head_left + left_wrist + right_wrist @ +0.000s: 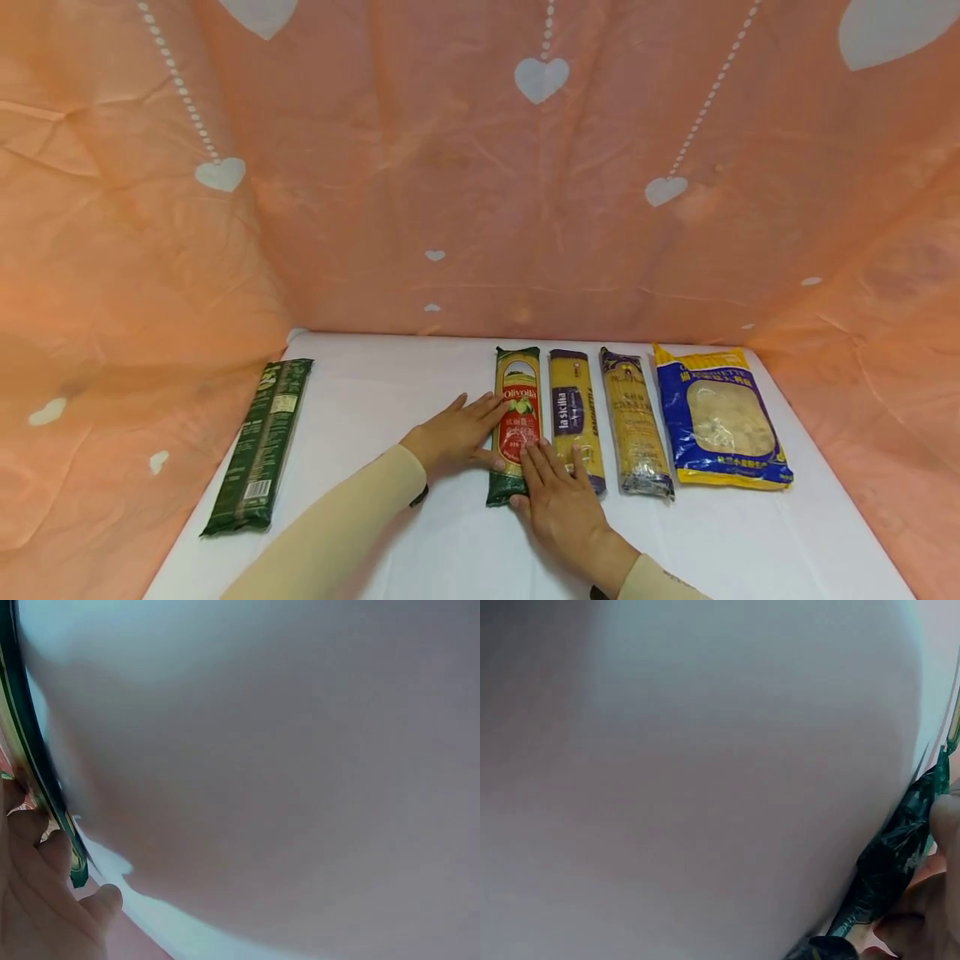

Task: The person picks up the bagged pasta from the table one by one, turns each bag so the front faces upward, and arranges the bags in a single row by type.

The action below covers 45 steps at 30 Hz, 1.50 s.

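Note:
A green-and-red Olivoila spaghetti packet [519, 375] lies upright-facing, lengthwise on the white table. My left hand [456, 433] touches its left side with fairly straight fingers, the tips resting on the printed front. My right hand [562, 508] lies at its lower right, fingers extended over the edge. Close beside it is a yellow La Sicilia spaghetti packet [568, 379], its lower part partly covered by the right fingers. In the left wrist view the left hand [45, 892] is against the packet's green edge [34, 742]. The right wrist view shows dark green wrapping [892, 859] by the fingers.
Farther right lie a clear-and-gold pasta packet [636, 408] and a wide blue-and-yellow pasta bag [731, 417]. At far left, a dark green packet [262, 442] lies with its barcode up. Orange cloth [480, 183] with hearts surrounds the white table [375, 375].

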Tool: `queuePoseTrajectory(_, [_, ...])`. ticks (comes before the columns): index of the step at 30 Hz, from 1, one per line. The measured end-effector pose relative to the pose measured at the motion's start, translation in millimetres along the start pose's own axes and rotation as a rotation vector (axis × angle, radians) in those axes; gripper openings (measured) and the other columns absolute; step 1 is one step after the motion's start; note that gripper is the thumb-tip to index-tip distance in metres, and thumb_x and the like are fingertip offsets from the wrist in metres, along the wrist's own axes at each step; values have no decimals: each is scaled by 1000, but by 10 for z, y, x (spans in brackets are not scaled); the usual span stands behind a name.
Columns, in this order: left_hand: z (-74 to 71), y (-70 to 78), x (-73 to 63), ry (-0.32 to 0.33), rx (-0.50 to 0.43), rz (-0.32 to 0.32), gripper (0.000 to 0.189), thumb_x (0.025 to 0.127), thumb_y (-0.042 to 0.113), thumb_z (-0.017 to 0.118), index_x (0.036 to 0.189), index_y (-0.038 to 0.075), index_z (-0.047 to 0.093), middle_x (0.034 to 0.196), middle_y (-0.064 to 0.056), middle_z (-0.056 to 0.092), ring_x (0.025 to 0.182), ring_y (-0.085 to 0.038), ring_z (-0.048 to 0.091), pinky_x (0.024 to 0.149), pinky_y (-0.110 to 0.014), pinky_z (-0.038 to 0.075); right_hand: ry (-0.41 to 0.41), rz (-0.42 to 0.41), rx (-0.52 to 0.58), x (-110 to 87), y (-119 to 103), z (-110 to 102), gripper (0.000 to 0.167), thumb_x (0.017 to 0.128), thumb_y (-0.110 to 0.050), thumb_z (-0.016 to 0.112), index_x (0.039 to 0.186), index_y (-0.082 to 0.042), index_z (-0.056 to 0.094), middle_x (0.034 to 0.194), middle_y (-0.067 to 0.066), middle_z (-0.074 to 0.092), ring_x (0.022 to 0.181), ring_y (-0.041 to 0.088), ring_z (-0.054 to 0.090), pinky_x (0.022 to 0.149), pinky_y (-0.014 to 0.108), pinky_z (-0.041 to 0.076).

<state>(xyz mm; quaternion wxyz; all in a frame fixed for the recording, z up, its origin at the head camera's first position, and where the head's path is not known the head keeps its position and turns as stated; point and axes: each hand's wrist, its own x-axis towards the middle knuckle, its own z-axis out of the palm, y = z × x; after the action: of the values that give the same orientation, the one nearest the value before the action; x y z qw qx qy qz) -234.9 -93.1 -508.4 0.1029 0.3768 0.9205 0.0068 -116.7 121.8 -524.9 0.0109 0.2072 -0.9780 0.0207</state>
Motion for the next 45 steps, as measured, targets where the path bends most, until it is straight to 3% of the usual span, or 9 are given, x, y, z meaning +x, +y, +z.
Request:
queuePoseTrajectory(4, [-17,23,13,7,-40,-29,102,95,74,52,170,13,21,176,-9,22,163,-27,21,129,-55,23,5,8,-13,9,29,14,68,109,-52,47,159,-7,46,166,11,43,157,32,36,126,67,18])
queuePoseTrajectory(8, [-31,6,-207,68,-107,-86,83,103,61,56,166,11,34,172,-12,32,161,-29,28,128,-58,25,13,5,-10,13,37,15,68,109,-52,47,160,-7,45,166,11,43,157,32,35,126,67,18])
queuePoseTrajectory(12, [-77,-190,-626,147,-103,-155,62,108,42,58,158,6,47,165,-16,44,156,-35,37,125,-62,28,11,4,-9,15,30,-3,68,109,-52,46,160,-7,44,167,10,43,158,31,34,127,66,17])
queuePoseTrajectory(21, [-91,-985,-1770,300,-11,-385,45,107,22,60,144,-3,59,148,-26,58,143,-48,49,115,-69,37,1,11,1,10,7,-20,67,108,-52,49,159,-8,47,166,10,45,157,31,37,127,66,18])
queuePoseTrajectory(25, [37,-1233,-2164,294,19,-455,49,106,21,60,146,-7,55,149,-32,54,141,-51,48,112,-71,38,4,12,-5,10,8,-12,68,109,-52,49,159,-7,46,166,10,44,156,31,37,127,66,18])
queuePoseTrajectory(28, [140,-1353,-2362,267,-13,-488,59,108,24,59,150,-14,43,156,-38,43,145,-56,40,113,-73,34,14,6,-9,8,10,-11,67,108,-51,49,159,-7,46,166,10,45,156,32,38,126,66,19])
queuePoseTrajectory(35, [332,-1511,-2505,169,-193,-562,85,113,48,41,156,-23,18,164,-46,13,152,-64,14,118,-77,15,18,7,-2,13,-6,-20,67,108,-51,50,159,-7,47,165,10,45,156,32,38,126,66,19])
queuePoseTrajectory(39, [370,-1487,-2398,158,-272,-579,94,112,56,39,157,-23,13,165,-46,5,154,-63,3,119,-77,5,14,11,-15,16,3,-15,67,108,-52,48,159,-7,47,166,10,44,156,32,38,126,66,20])
queuePoseTrajectory(45, [330,-1300,-2185,196,-326,-569,93,112,51,42,154,-26,14,163,-48,4,153,-65,0,118,-79,0,42,-4,-28,27,-13,-6,66,109,-50,50,158,-6,48,165,12,46,154,32,41,125,67,22])
